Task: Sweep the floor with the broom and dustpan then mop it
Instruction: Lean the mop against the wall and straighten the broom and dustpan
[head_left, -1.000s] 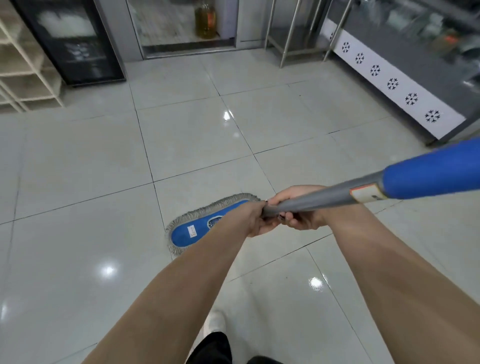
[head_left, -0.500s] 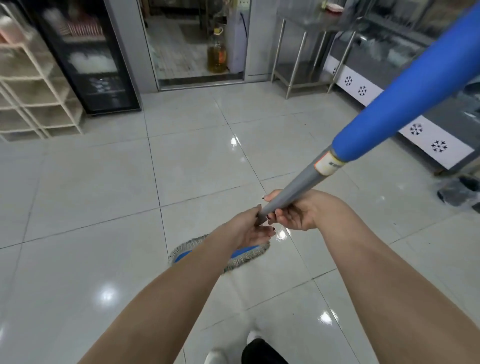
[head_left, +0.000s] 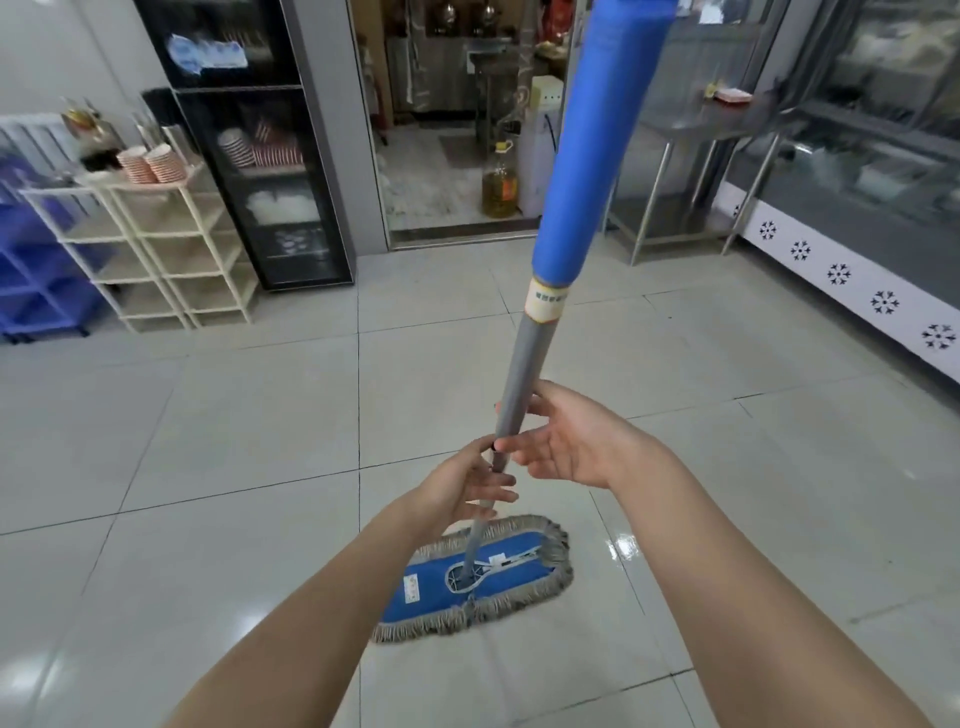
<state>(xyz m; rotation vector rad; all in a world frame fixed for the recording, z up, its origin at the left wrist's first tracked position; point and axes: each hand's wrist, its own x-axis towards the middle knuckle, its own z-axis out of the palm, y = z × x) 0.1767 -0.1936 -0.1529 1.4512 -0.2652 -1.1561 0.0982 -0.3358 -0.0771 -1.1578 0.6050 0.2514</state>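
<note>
- Since half a second earlier, the mop (head_left: 525, 364) had swung from a steep slant to stand nearly upright, and its head had come nearer to the person's feet.
- Its head (head_left: 498, 564), blue cloth with a gray fringe, lay flat on the pale tiled floor (head_left: 234, 441), just below and in front of the hands.
- At the top of the gray pole, the blue foam grip (head_left: 597, 156) ran up out of the picture.
- Lower on the pole, the left hand (head_left: 457, 493) gripped it, fingers curled round it.
- Just above, the right hand (head_left: 566, 441) had loosened since the earlier frame: palm showing, fingers nearly straight and only touching the pole.
- Both forearms reached in from the bottom edge.
- At the left wall stood a cream shelf rack (head_left: 171, 249) with stacked striped bowls (head_left: 145, 163) on top.
- Beside the rack stood a black glass-fronted cabinet (head_left: 270, 182).
- Behind the mop, a bottle of yellow oil (head_left: 500, 182) stood on the floor in an open doorway.
- To the right were a steel table (head_left: 701, 130) and a display case (head_left: 857, 291) with a white snowflake panel.
</note>
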